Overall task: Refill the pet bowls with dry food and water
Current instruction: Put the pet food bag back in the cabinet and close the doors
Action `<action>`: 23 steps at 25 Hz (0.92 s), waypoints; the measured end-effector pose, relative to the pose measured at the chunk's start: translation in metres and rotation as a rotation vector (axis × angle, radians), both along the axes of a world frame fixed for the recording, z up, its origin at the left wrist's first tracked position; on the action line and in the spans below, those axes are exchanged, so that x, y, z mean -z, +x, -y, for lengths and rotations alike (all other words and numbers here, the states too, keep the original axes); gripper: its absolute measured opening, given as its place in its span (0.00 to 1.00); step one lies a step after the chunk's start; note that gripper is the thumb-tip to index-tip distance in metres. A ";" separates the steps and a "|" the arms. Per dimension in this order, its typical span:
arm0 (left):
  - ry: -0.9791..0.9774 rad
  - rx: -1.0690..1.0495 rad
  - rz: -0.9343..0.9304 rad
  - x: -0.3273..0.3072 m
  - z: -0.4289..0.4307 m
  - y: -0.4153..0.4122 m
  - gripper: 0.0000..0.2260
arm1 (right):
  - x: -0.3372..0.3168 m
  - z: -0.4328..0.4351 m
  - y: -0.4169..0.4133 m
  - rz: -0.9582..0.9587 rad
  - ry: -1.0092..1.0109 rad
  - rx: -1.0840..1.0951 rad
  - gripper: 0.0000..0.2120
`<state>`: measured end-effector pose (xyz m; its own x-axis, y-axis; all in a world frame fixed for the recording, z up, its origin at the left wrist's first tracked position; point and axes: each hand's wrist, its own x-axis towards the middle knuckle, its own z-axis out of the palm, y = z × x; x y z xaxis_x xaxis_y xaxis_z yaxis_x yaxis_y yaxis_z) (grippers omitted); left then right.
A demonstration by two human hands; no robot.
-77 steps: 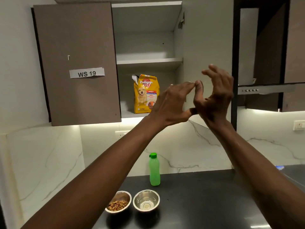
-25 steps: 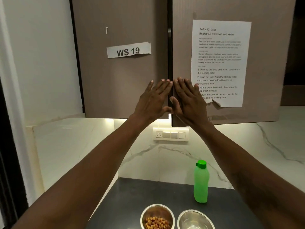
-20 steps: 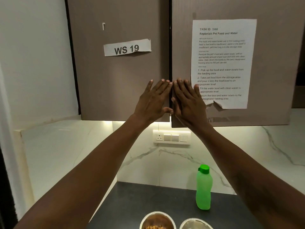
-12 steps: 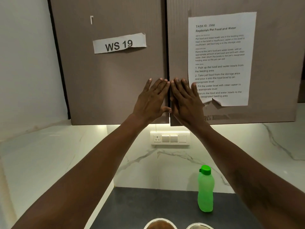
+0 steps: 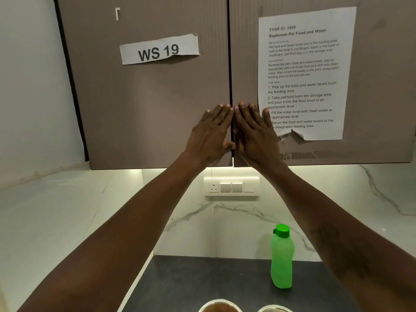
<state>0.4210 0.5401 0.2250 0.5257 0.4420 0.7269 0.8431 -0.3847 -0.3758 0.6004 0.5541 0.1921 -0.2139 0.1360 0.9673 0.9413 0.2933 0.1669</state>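
Observation:
My left hand (image 5: 210, 134) lies flat on the left cabinet door (image 5: 146, 97), fingers spread, holding nothing. My right hand (image 5: 254, 131) lies flat on the right cabinet door (image 5: 382, 86) beside it, also empty. Both doors are closed, so the dog food bag inside is hidden. A green water bottle (image 5: 282, 257) with its cap on stands upright on the dark counter (image 5: 202, 280). Only the far rims of the two steel bowls show at the bottom edge: the food bowl (image 5: 219, 306) on the left, the water bowl (image 5: 275, 308) on the right.
A "WS 19" label (image 5: 159, 49) is taped to the left door and a printed task sheet (image 5: 306, 73) to the right one. A switch and socket panel (image 5: 231, 186) sits on the marble backsplash below the cabinet. A white wall runs along the left.
The right cabinet door, open 3.1 s ago with the food bag visible, is now closed. Both hands rest flat at the door seam. The view has tilted up, leaving only the bowls' rims visible.

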 end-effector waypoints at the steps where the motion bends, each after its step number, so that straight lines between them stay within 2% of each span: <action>1: -0.005 0.002 -0.001 0.000 0.000 0.000 0.43 | 0.001 -0.001 0.000 -0.004 0.004 -0.006 0.26; 8: -0.021 0.061 0.029 0.027 -0.001 -0.004 0.40 | 0.021 0.012 -0.004 -0.064 -0.138 -0.204 0.26; 14: -0.121 0.249 0.107 0.132 0.012 -0.022 0.33 | 0.128 0.032 -0.005 -0.097 -0.282 -0.180 0.23; 18: -0.383 0.220 0.200 0.219 0.024 -0.039 0.33 | 0.207 0.049 0.004 -0.153 -0.552 -0.165 0.20; 23: -0.752 -0.015 0.365 0.327 0.033 -0.054 0.36 | 0.302 0.080 0.029 -0.283 -0.920 -0.045 0.16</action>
